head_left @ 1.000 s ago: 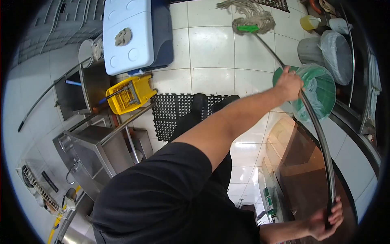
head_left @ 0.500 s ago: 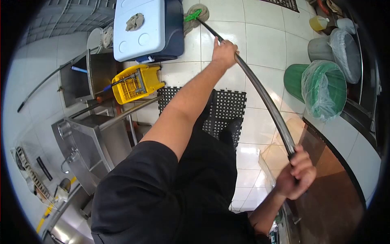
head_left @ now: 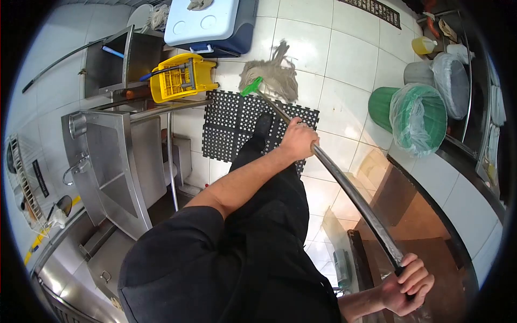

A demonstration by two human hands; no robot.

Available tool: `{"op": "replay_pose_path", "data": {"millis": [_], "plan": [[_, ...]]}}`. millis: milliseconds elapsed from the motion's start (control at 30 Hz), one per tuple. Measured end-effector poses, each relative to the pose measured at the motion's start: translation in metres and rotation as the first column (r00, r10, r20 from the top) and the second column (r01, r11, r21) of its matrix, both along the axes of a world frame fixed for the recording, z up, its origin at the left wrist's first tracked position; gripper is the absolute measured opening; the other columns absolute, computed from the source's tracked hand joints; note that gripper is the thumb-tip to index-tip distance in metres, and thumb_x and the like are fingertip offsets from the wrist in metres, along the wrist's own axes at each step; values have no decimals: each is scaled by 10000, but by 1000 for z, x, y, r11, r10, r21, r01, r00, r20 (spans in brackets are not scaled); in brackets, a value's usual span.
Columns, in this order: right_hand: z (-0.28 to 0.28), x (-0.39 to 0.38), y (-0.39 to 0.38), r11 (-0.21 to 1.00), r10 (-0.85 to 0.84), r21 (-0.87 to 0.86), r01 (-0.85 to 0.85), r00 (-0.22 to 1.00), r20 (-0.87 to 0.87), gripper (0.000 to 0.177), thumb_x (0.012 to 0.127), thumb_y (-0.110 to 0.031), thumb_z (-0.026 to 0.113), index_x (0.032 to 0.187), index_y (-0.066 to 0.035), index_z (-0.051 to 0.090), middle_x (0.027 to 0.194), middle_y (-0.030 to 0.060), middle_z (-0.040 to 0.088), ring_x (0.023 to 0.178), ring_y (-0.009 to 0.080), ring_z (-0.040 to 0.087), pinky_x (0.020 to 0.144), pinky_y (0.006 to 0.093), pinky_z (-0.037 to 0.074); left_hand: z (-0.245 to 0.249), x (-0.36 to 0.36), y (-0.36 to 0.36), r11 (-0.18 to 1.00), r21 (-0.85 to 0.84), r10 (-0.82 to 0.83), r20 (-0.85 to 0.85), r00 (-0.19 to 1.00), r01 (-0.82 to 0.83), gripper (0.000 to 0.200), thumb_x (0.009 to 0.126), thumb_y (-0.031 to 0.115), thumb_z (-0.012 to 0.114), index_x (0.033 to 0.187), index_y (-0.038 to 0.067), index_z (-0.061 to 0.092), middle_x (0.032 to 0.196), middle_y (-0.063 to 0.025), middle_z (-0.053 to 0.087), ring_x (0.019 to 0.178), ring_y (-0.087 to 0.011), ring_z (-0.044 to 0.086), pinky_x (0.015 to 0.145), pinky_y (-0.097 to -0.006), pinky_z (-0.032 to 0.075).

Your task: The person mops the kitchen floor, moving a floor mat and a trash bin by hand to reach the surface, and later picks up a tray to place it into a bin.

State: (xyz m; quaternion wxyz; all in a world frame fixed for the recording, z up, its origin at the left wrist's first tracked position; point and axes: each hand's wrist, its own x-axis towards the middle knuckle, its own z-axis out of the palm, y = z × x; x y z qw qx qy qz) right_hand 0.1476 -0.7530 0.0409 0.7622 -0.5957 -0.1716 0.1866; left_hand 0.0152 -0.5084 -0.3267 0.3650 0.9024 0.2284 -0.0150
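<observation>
A long-handled mop [head_left: 358, 202] runs slantwise across the view, with a green clamp and grey strands. Its strands [head_left: 274, 75] lie spread on the white tiles, just beyond the black perforated mat [head_left: 218, 126]. My left hand [head_left: 299, 141] is closed around the lower part of the handle, above the mat's right edge. At the handle's top end, low on the right, my right hand [head_left: 407, 285] wraps its fingers around the grip. One black shoe [head_left: 262, 126] stands on the mat.
A yellow mop wringer bucket [head_left: 186, 78] and a blue cooler with a pale lid [head_left: 202, 24] stand ahead on the left. A steel sink [head_left: 116, 167] runs along the left. Lined green bin [head_left: 420, 121] and grey bin [head_left: 452, 86] are on the right.
The mop head has come back from beside the cooler to the mat's far edge, its strands now fanned out. Both hands still grip the handle; the view has shifted.
</observation>
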Motion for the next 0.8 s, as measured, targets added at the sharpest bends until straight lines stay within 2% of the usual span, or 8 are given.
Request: {"op": "replay_pose_path", "data": {"millis": [133, 367, 433, 467, 533, 633, 733, 800], "plan": [[-19, -3, 26, 995, 22, 95, -19, 999, -35, 293, 959, -227, 522, 717, -184, 363, 571, -27, 384, 586, 121, 382, 719, 355, 334, -19, 5, 31, 995, 98, -32, 8, 999, 31, 74, 733, 225, 698, 680, 174, 697, 776, -51, 705, 864, -265, 667, 1023, -462, 383], [-12, -17, 86, 993, 72, 94, -72, 997, -4, 281, 928, -210, 529, 694, -178, 377, 548, -31, 406, 553, 110, 398, 700, 336, 361, -22, -28, 70, 974, 0, 225, 136, 965, -227, 71, 722, 183, 713, 659, 176, 683, 769, -17, 699, 862, -246, 659, 955, -414, 405], [-8, -8, 107, 976, 188, 112, -188, 982, 15, 342, 956, -245, 536, 654, -176, 392, 534, -22, 463, 513, 115, 466, 629, 340, 436, -8, -53, 82, 981, -21, 194, 112, 975, -193, 89, 731, 166, 693, 649, 197, 675, 774, 9, 705, 829, -221, 656, 923, -401, 412], [-15, -12, 125, 991, 118, 63, -122, 991, 59, 360, 959, -248, 547, 644, -176, 389, 523, -17, 487, 461, 113, 459, 548, 319, 410, -14, -67, 90, 986, 41, 158, 120, 980, -164, 92, 720, 169, 703, 643, 205, 670, 755, 14, 699, 818, -221, 658, 925, -406, 409], [-36, -16, 139, 982, 149, 124, -145, 989, -23, 308, 956, -220, 540, 680, -156, 419, 543, -5, 489, 494, 136, 472, 595, 358, 438, -20, -80, 112, 986, -12, 165, 28, 986, -165, 89, 694, 178, 734, 643, 202, 664, 707, 2, 680, 801, -227, 656, 929, -404, 400], [-32, -5, 133, 999, 39, -16, -40, 995, -94, 284, 967, -233, 507, 708, -140, 436, 555, 8, 460, 528, 157, 448, 674, 395, 452, -30, -62, 106, 990, -12, 143, -20, 989, -143, 124, 709, 187, 756, 623, 181, 667, 698, -17, 682, 784, -262, 652, 905, -418, 407], [-2, 1, 102, 997, -20, -71, 16, 998, -55, 286, 958, -227, 500, 695, -150, 416, 543, 3, 425, 530, 147, 424, 697, 404, 446, -13, -30, 81, 998, -57, -17, -11, 1000, 16, 112, 715, 187, 755, 629, 180, 684, 716, -24, 686, 797, -264, 657, 880, -427, 421], [32, 1, 82, 988, -134, -78, 135, 991, 24, 270, 940, -231, 523, 704, -165, 411, 532, -28, 399, 507, 116, 395, 652, 349, 405, 1, 6, 51, 978, -164, -133, -23, 991, 127, 75, 682, 204, 770, 651, 189, 704, 759, -25, 698, 844, -255, 673, 865, -431, 429]]}}
